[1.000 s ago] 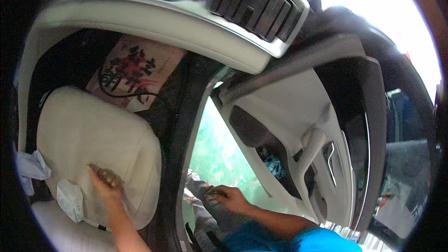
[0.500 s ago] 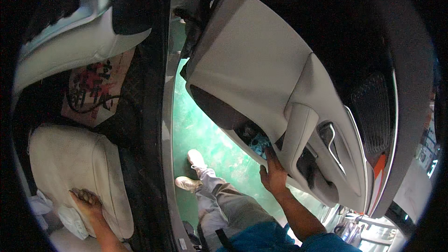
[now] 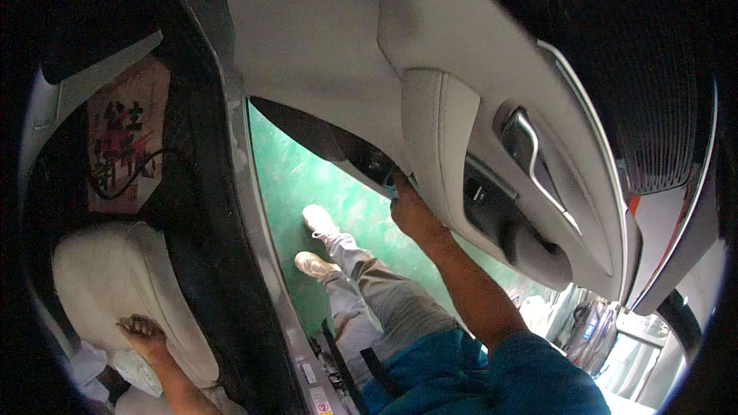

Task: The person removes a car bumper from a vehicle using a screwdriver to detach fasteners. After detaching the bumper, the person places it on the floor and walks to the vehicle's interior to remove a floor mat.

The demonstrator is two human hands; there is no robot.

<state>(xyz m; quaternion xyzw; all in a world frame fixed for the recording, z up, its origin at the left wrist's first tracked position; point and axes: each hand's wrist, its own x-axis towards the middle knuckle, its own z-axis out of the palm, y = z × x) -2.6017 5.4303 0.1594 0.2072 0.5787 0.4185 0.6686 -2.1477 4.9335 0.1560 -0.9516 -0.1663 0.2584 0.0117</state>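
Note:
My left hand is closed in a loose fist on the beige car seat. Nothing shows in its fingers. A crumpled white cloth lies beside that wrist. On the other side, my right hand reaches into the lower pocket of the open car door. Its fingers are mostly hidden by the pocket and the armrest. A small bit of a crumpled light-blue thing shows against the fingers; whether they grip it is hidden.
A printed paper mat with a dark cord across it lies on the car floor. The door sill runs between the seat and my legs. The door's padded pull handle and metal release lever stand above my right forearm. The ground is green.
The view has shifted, and the door now appears larger and further left. My right hand reaches deeper into the pocket, and less of the light-blue thing shows. My left hand stays on the seat.

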